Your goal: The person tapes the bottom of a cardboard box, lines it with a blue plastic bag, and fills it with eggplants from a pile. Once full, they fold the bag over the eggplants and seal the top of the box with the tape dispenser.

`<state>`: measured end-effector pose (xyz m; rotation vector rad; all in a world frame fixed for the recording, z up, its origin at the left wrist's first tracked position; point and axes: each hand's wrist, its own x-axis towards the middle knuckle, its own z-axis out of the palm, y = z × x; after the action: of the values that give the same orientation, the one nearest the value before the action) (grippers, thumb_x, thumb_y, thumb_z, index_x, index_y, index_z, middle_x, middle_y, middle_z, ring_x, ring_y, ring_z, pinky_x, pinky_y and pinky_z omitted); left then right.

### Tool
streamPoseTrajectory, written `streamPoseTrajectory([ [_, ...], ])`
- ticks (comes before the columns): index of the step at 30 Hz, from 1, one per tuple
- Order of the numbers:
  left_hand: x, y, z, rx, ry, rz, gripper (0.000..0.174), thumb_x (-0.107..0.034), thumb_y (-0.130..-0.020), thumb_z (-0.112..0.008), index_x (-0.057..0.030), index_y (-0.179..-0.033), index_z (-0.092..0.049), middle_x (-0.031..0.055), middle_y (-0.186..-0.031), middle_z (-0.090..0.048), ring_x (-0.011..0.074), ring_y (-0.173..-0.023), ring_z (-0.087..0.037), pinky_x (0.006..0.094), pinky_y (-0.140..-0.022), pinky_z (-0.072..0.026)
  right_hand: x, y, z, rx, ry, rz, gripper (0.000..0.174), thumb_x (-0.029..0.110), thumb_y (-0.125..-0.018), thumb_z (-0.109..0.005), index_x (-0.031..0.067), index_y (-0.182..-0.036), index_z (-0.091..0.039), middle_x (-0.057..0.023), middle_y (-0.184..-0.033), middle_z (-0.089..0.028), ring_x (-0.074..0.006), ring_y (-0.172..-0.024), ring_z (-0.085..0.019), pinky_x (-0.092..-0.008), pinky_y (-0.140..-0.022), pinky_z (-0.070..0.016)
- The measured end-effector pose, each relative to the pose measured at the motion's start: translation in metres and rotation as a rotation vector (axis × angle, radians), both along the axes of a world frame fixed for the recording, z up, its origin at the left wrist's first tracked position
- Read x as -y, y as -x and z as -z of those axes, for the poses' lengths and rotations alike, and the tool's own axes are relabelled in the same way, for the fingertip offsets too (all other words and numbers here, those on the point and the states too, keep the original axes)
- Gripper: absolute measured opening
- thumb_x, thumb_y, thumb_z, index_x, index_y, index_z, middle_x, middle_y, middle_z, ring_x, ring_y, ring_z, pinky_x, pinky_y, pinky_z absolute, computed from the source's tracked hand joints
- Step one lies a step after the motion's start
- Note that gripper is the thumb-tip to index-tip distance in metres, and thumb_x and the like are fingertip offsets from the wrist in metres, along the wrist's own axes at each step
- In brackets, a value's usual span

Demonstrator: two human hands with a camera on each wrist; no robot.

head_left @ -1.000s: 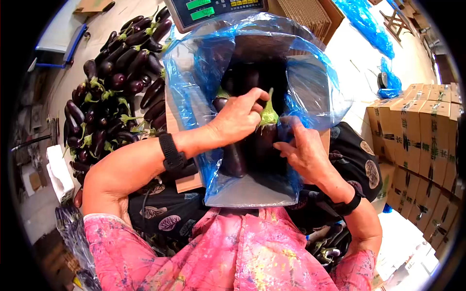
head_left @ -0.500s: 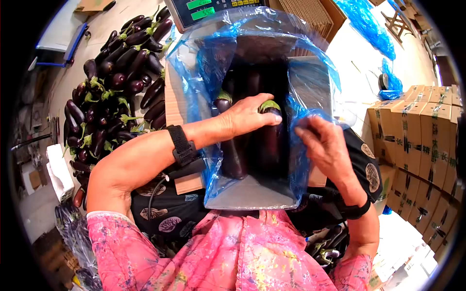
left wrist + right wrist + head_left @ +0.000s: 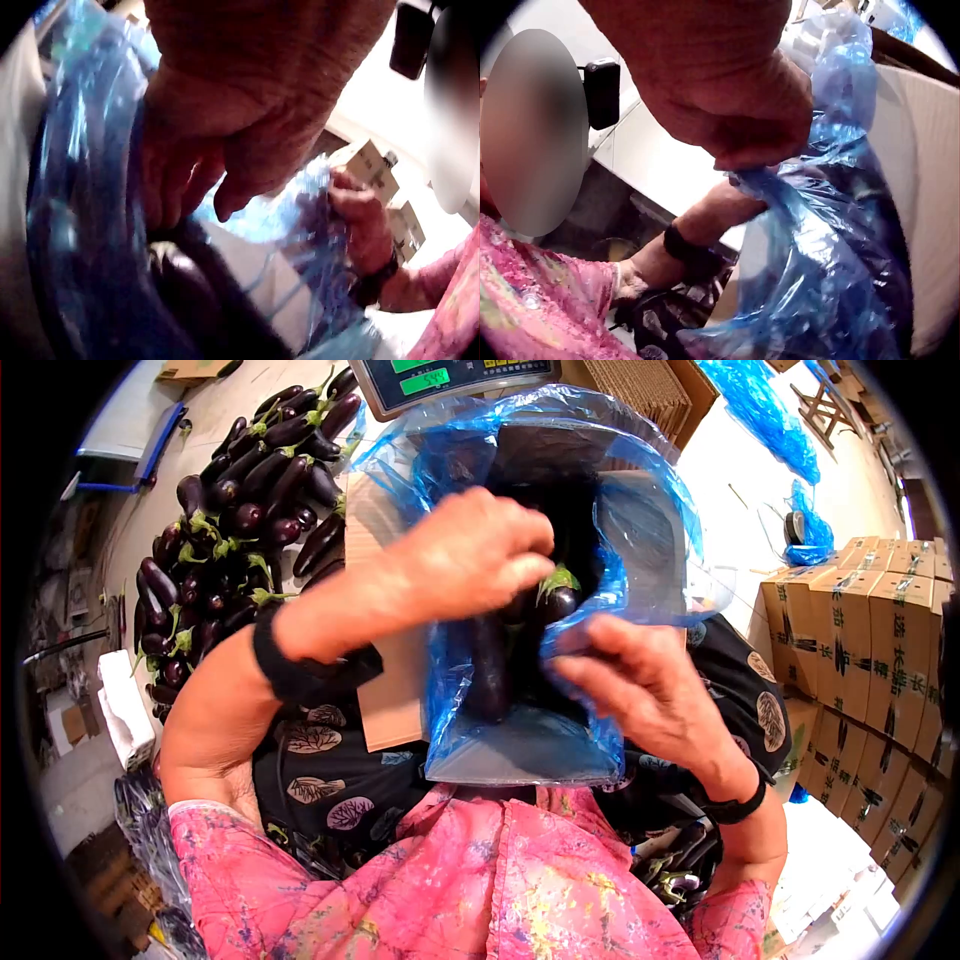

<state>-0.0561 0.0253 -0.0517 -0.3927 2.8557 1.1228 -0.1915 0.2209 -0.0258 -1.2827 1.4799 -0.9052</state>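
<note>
A blue plastic bag (image 3: 612,585) lines an open box (image 3: 385,705) in front of me, with eggplants inside. One eggplant (image 3: 562,600) shows its green cap near the middle; a long dark eggplant (image 3: 488,675) lies to its left. My left hand (image 3: 470,550) is over the box's upper left, fingers bent loosely downward, nothing visible between them. In the left wrist view its fingers hang close over an eggplant (image 3: 180,277). At the liner's right side, my right hand (image 3: 645,685) pinches a gathered fold of the plastic, seen also in the right wrist view.
A heap of eggplants (image 3: 235,530) lies on the floor to the left. Behind the box is a scale (image 3: 455,375) with green digits, beside stacked flat cardboard (image 3: 640,400). Closed cartons (image 3: 850,630) are piled at the right, and more blue plastic (image 3: 765,415) lies beyond.
My left hand has let go of the capped eggplant, which now lies in the box, and has risen up and left. My right hand has drawn the plastic inward to the left.
</note>
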Motion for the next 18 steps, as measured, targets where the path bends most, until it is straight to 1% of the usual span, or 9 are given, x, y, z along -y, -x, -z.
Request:
streamPoseTrajectory([
  [4, 0.028, -0.017, -0.061, -0.011, -0.381, -0.205, 0.023, -0.019, -0.094, -0.062, 0.0001, -0.107, -0.066, 0.0029, -0.089, -0.067, 0.0101, -0.081, -0.061, 0.027, -0.072, -0.051, 0.028, -0.054, 0.042, -0.001, 0.21, -0.282, 0.01, 0.008, -0.091, -0.063, 0.0, -0.087, -0.06, -0.0118, -0.069, -0.06, -0.0253, -0.061, -0.059, -0.0367, -0.058, -0.047],
  [6, 0.034, -0.029, -0.059, -0.175, -0.185, -0.249, 0.023, -0.017, -0.094, -0.062, -0.0002, -0.109, -0.065, 0.0039, -0.101, -0.066, 0.009, -0.092, -0.06, 0.0255, -0.082, -0.0488, 0.033, -0.082, 0.074, -0.127, 0.089, -0.565, 0.014, 0.015, -0.087, -0.062, 0.0028, -0.095, -0.063, -0.0228, -0.081, -0.065, -0.0415, -0.079, -0.066, -0.0498, -0.069, -0.0519],
  [7, 0.034, -0.034, -0.057, -0.19, -0.155, -0.253, 0.023, -0.016, -0.094, -0.062, -0.0001, -0.109, -0.065, 0.004, -0.102, -0.066, 0.0094, -0.092, -0.06, 0.0257, -0.083, -0.0485, 0.026, -0.084, 0.07, -0.399, -0.071, -0.741, 0.015, 0.016, -0.086, -0.062, 0.004, -0.094, -0.064, -0.021, -0.085, -0.067, -0.0416, -0.082, -0.066, -0.0496, -0.074, -0.0538],
  [8, 0.034, -0.039, -0.055, -0.203, -0.126, -0.259, 0.023, -0.016, -0.093, -0.063, 0.0001, -0.11, -0.065, 0.0042, -0.102, -0.066, 0.0097, -0.093, -0.06, 0.0259, -0.084, -0.0482, 0.015, -0.079, 0.076, -0.486, 0.041, -0.753, 0.014, 0.015, -0.084, -0.063, 0.0042, -0.094, -0.064, -0.0199, -0.089, -0.068, -0.0429, -0.084, -0.066, -0.0493, -0.075, -0.0538],
  [12, 0.019, -0.045, -0.03, 0.043, -0.144, -0.093, 0.023, -0.012, -0.089, -0.064, -0.0005, -0.108, -0.065, 0.0116, -0.1, -0.069, 0.0216, -0.092, -0.066, 0.033, -0.085, -0.0516, 0.008, -0.023, 0.051, -0.236, -0.06, -0.355, 0.008, 0.002, -0.084, -0.065, 0.0014, -0.092, -0.064, -0.0177, -0.084, -0.066, -0.0341, -0.081, -0.066, -0.0388, -0.072, -0.0517],
  [15, -0.002, -0.036, 0.02, -0.156, 0.109, -0.009, 0.022, -0.01, -0.083, -0.067, -0.0013, -0.102, -0.063, 0.0159, -0.096, -0.063, 0.0346, -0.093, -0.063, 0.0418, -0.083, -0.0518, 0.001, 0.03, 0.004, -0.233, -0.1, -0.057, 0.01, 0.007, -0.091, -0.063, -0.0002, -0.097, -0.064, -0.0052, -0.081, -0.063, -0.0155, -0.079, -0.061, -0.0301, -0.071, -0.0496],
  [16, -0.01, -0.032, 0.022, -0.256, 0.141, 0.02, 0.026, -0.008, -0.081, -0.068, -0.0017, -0.105, -0.061, 0.0155, -0.097, -0.06, 0.036, -0.094, -0.061, 0.0437, -0.083, -0.0511, -0.008, 0.047, -0.012, -0.139, -0.144, 0.247, 0.013, 0.013, -0.093, -0.062, 0.0009, -0.097, -0.063, 0.0014, -0.078, -0.057, -0.0105, -0.073, -0.055, -0.0264, -0.066, -0.045],
  [17, -0.015, -0.028, 0.026, -0.322, 0.182, 0.036, 0.028, -0.007, -0.08, -0.069, -0.0019, -0.106, -0.061, 0.0156, -0.097, -0.06, 0.0365, -0.095, -0.06, 0.0438, -0.083, -0.0509, -0.005, 0.069, -0.048, -0.367, -0.278, 0.423, 0.016, 0.014, -0.094, -0.059, -0.0007, -0.099, -0.062, -0.0063, -0.085, -0.06, -0.0111, -0.071, -0.054, -0.0303, -0.064, -0.0475],
  [18, -0.018, -0.025, 0.029, -0.393, 0.223, 0.057, 0.03, -0.007, -0.08, -0.069, -0.002, -0.108, -0.06, 0.0157, -0.098, -0.06, 0.0371, -0.095, -0.06, 0.0439, -0.084, -0.0506, -0.02, 0.102, -0.041, -0.306, -0.01, 0.606, 0.018, 0.017, -0.098, -0.055, 0.0018, -0.102, -0.064, -0.0018, -0.083, -0.057, -0.0069, -0.07, -0.05, -0.0246, -0.063, -0.0433],
])
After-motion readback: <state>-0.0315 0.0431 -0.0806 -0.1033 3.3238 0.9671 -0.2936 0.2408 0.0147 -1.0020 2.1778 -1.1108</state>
